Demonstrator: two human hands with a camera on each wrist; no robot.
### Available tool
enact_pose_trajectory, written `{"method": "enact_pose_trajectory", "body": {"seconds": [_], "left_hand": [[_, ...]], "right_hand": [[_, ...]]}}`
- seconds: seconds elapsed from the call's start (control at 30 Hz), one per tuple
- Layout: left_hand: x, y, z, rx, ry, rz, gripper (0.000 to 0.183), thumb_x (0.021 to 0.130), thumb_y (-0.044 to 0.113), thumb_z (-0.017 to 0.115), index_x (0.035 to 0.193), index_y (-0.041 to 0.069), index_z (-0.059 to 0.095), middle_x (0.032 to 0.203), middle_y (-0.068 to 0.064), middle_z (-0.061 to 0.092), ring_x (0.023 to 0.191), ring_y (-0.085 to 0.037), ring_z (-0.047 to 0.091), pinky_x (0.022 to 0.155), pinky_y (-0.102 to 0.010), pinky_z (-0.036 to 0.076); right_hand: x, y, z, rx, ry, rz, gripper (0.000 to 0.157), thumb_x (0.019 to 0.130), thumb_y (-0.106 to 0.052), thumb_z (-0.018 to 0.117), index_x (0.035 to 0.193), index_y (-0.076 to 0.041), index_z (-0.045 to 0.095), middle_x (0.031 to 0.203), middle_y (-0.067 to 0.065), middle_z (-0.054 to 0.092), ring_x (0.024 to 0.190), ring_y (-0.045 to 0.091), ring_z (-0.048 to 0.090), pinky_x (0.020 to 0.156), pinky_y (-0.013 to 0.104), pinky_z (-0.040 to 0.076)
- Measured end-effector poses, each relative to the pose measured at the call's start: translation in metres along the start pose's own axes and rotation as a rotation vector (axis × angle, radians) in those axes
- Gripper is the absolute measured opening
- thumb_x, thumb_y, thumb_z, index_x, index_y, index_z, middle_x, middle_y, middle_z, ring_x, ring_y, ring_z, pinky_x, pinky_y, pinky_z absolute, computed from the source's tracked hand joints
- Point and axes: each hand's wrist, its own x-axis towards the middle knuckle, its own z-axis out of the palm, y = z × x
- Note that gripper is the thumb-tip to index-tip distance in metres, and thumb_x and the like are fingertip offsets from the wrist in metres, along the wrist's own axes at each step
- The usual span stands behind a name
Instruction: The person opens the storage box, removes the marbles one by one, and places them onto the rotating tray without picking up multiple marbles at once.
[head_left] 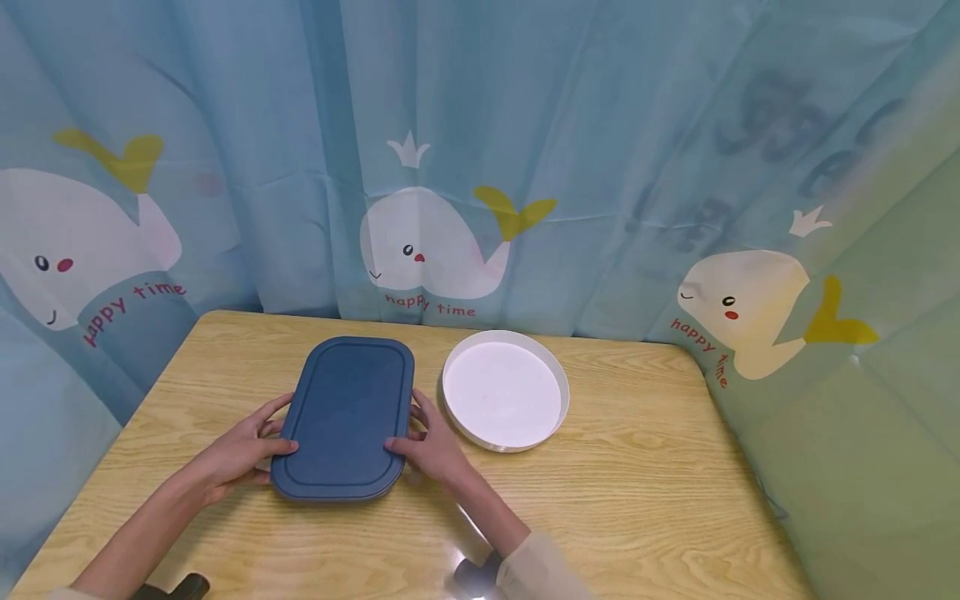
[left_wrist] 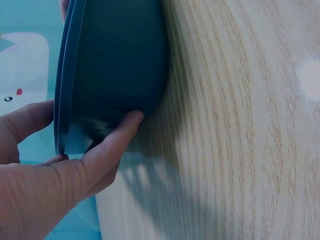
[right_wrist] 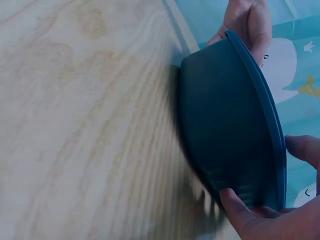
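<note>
A dark blue lidded container (head_left: 348, 408), rectangular with rounded corners, is on the left part of the table in the head view. My left hand (head_left: 243, 450) grips its left side, thumb on the lid's edge and fingers against the side wall. On the opposite side my right hand (head_left: 431, 442) holds it the same way. The container's side wall (left_wrist: 117, 60) and lid rim show in the left wrist view, with fingertips low on the wall. In the right wrist view the container (right_wrist: 220, 115) stands between both hands. Its contents are hidden under the lid.
A round white tray (head_left: 506, 396) with a low rim lies right of the container, close to my right hand. The wooden table (head_left: 637, 467) ends at a blue curtain (head_left: 600, 167) printed with whales, behind and along the sides.
</note>
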Motion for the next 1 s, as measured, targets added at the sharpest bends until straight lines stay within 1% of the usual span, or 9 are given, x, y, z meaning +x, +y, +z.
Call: {"method": "enact_pose_trajectory", "body": {"seconds": [0.1, 0.2, 0.33, 0.43, 0.6, 0.7, 0.83, 0.93, 1.0], "left_hand": [[0.000, 0.000, 0.000, -0.006, -0.003, -0.004, 0.090, 0.097, 0.005, 0.060, 0.159, 0.009, -0.006, 0.153, -0.039, 0.010, 0.100, -0.027, 0.067, 0.074, -0.045, 0.057], [0.001, 0.001, 0.001, -0.008, -0.005, -0.008, 0.090, 0.098, 0.005, 0.059, 0.159, 0.008, -0.007, 0.153, -0.040, 0.010, 0.101, -0.028, 0.067, 0.075, -0.046, 0.057], [0.001, 0.001, 0.001, -0.010, -0.005, -0.008, 0.090, 0.098, 0.005, 0.059, 0.159, 0.009, -0.007, 0.153, -0.040, 0.010, 0.102, -0.029, 0.066, 0.075, -0.046, 0.057], [0.001, 0.000, 0.001, -0.011, -0.005, -0.010, 0.090, 0.098, 0.005, 0.059, 0.159, 0.009, -0.008, 0.154, -0.039, 0.009, 0.103, -0.029, 0.066, 0.076, -0.046, 0.057], [0.000, 0.000, 0.000, -0.004, -0.003, -0.023, 0.090, 0.099, 0.007, 0.058, 0.159, 0.009, -0.009, 0.155, -0.039, 0.006, 0.102, -0.028, 0.066, 0.075, -0.045, 0.057], [0.000, 0.001, 0.000, 0.000, 0.000, -0.020, 0.090, 0.099, 0.008, 0.058, 0.158, 0.008, -0.011, 0.155, -0.039, 0.006, 0.107, -0.030, 0.064, 0.079, -0.045, 0.056], [-0.002, 0.002, 0.001, 0.047, 0.026, 0.019, 0.090, 0.099, 0.011, 0.059, 0.158, 0.005, -0.010, 0.154, -0.040, 0.009, 0.121, -0.043, 0.054, 0.088, -0.050, 0.052], [-0.005, 0.003, 0.000, 0.126, 0.065, 0.062, 0.088, 0.099, 0.012, 0.059, 0.158, 0.002, -0.006, 0.153, -0.041, 0.013, 0.128, -0.051, 0.045, 0.094, -0.054, 0.048], [-0.008, 0.004, 0.000, 0.189, 0.092, 0.092, 0.085, 0.100, 0.014, 0.059, 0.158, 0.000, -0.002, 0.152, -0.041, 0.016, 0.132, -0.055, 0.037, 0.098, -0.057, 0.044]], "right_hand": [[-0.003, 0.002, -0.001, -0.008, -0.021, -0.030, 0.089, 0.088, -0.003, 0.073, 0.159, -0.007, 0.020, 0.155, 0.021, 0.034, 0.124, 0.036, 0.055, 0.092, 0.038, 0.052], [-0.006, 0.005, -0.003, -0.049, -0.044, -0.052, 0.091, 0.088, -0.009, 0.076, 0.159, -0.011, 0.020, 0.156, 0.015, 0.034, 0.129, 0.034, 0.051, 0.096, 0.036, 0.049], [-0.008, 0.009, -0.006, -0.047, -0.121, -0.094, 0.094, 0.087, -0.012, 0.078, 0.160, -0.019, 0.019, 0.159, 0.006, 0.030, 0.134, 0.027, 0.047, 0.099, 0.034, 0.046], [-0.009, 0.015, -0.008, -0.035, -0.173, -0.124, 0.099, 0.086, -0.010, 0.080, 0.160, -0.023, 0.016, 0.161, -0.001, 0.027, 0.136, 0.021, 0.045, 0.100, 0.034, 0.046], [-0.013, 0.020, -0.010, -0.103, -0.194, -0.143, 0.107, 0.082, -0.013, 0.083, 0.161, -0.027, 0.012, 0.161, -0.008, 0.024, 0.138, 0.014, 0.041, 0.106, 0.031, 0.037], [-0.014, 0.020, -0.011, -0.161, -0.195, -0.153, 0.111, 0.080, -0.015, 0.085, 0.161, -0.030, 0.010, 0.160, -0.012, 0.024, 0.139, 0.013, 0.039, 0.110, 0.033, 0.033], [-0.018, 0.018, -0.011, -0.259, -0.183, -0.174, 0.115, 0.077, -0.020, 0.088, 0.161, -0.032, 0.011, 0.158, -0.015, 0.027, 0.138, 0.013, 0.039, 0.113, 0.035, 0.029], [-0.021, 0.019, -0.010, -0.316, -0.177, -0.184, 0.117, 0.076, -0.022, 0.090, 0.161, -0.031, 0.010, 0.158, -0.014, 0.028, 0.140, 0.014, 0.036, 0.113, 0.034, 0.028], [-0.022, 0.019, -0.010, -0.334, -0.181, -0.194, 0.119, 0.075, -0.023, 0.090, 0.161, -0.029, 0.008, 0.158, -0.012, 0.028, 0.141, 0.015, 0.034, 0.113, 0.033, 0.029]]}}
